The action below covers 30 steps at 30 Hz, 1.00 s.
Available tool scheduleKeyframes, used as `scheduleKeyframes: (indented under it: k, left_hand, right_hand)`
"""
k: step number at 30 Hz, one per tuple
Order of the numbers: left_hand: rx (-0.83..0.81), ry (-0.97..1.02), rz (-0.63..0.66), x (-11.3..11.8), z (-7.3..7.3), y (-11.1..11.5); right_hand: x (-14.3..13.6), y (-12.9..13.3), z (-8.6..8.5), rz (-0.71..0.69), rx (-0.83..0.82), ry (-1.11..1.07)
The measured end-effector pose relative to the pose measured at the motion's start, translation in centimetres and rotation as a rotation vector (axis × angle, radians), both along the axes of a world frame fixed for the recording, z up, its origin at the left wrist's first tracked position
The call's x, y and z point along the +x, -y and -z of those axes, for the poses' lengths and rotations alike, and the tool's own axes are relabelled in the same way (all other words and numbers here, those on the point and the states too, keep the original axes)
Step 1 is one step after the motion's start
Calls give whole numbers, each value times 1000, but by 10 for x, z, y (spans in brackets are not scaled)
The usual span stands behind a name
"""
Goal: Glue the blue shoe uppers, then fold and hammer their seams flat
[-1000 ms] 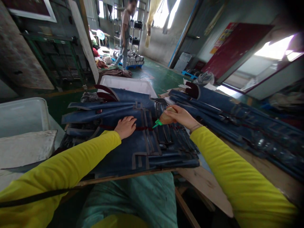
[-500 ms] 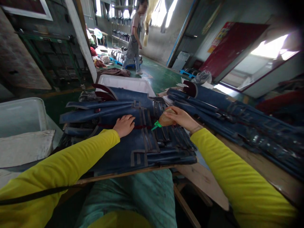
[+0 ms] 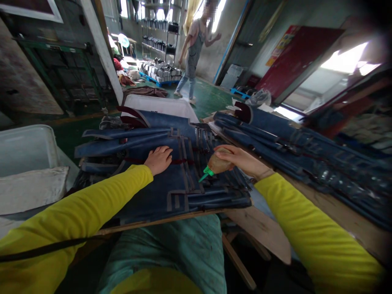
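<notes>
Bins [image 3: 27,149] beside blue pieces [image 3: 159,192]

The floor [image 3: 211,98] is green and a bit shiny. Far back, a person [image 3: 193,49] stands on it beside low stacks of stuff [image 3: 159,73] lying on blue pallets. Behind them is a tall metal shelf [image 3: 159,28], and bright light comes in through the windows [image 3: 211,12] up high. A big white beam [image 3: 102,49] leans against the dark wall on the left, next to a green metal rack [image 3: 61,69]. On the right stands a big dark red board [image 3: 294,57], and beside it is a very bright opening [image 3: 343,65]. A white plastic tub [image 3: 27,147] sits low on the left.
</notes>
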<state>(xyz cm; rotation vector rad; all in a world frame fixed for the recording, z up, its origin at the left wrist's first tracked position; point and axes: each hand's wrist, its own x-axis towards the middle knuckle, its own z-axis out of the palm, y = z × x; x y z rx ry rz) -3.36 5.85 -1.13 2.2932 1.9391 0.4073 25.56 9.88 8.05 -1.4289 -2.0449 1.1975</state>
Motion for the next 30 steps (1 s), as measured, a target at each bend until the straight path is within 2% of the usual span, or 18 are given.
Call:
scheduleKeyframes:
  k: [4,10,15,20,30]
  left_hand:
    - [-15,-1,-8,0,0,0]
    - [-8,-8,3,-1,2,-1]
    - [-18,-6,-1,-1,1,0]
    - [-15,-4,3,-1,1,-1]
    - [-19,5,-2,-1,2,-2]
  right_hand:
    - [1,3,0,48,55,17]
    - [9,17,-6,-29,20,27]
    - [9,23,-8,18,48,39]
    - [9,30,-11,-6,53,57]
    - [6,34,-1,-16,130,12]
